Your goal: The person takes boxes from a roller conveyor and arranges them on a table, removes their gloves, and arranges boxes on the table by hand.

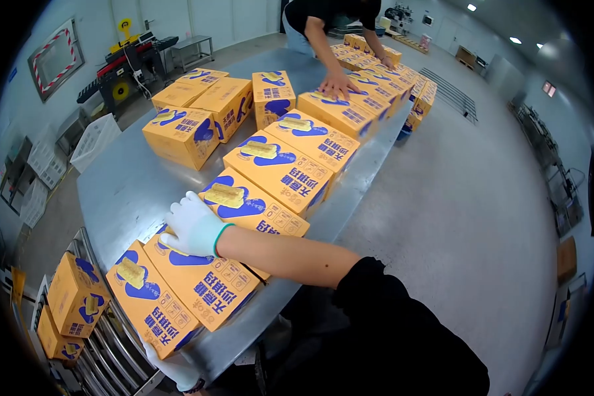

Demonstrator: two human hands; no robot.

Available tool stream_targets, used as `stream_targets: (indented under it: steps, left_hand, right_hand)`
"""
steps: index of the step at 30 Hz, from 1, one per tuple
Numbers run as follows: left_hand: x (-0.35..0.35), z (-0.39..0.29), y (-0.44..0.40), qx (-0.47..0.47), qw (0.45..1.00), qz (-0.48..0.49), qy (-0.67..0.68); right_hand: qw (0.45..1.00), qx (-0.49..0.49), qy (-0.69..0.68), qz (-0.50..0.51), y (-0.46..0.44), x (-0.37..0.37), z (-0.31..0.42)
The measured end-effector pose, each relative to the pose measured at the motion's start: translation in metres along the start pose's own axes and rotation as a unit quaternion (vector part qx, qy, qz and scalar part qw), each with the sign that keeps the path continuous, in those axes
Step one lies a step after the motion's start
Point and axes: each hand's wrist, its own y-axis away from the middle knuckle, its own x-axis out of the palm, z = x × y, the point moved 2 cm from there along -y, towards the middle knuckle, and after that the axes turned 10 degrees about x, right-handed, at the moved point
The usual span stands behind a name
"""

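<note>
My right hand (195, 226), in a white glove with a green cuff, lies over the top end of the second-nearest orange box (201, 284), its fingers bent round the box's far edge. Beside that box stands the nearest orange box (153, 300), touching it. My left hand (171, 369), also gloved, is low against the near side of the nearest box; its fingers are mostly hidden. Further orange boxes (277, 170) continue the row along the metal table (129, 181).
Several orange boxes (181, 135) stand at the table's far left. Across the table, another person's hand (337, 86) rests on a box row. Two boxes (77, 294) sit by a roller conveyor (115, 343) at lower left. White crates (96, 142) stand beyond the table.
</note>
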Motion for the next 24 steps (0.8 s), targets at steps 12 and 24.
stream_targets:
  steps: [12, 24]
  left_hand:
    - [0.019, -0.019, 0.027, -0.126, 0.987, 0.004, 0.100]
    - [0.059, 0.005, 0.016, 0.008, 0.932, 0.342, -0.122]
  right_hand:
    - [1.000, -0.028, -0.002, -0.004, 0.004, -0.003, -0.011]
    - [0.989, -0.126, -0.029, 0.070, 0.078, -0.062, 0.077]
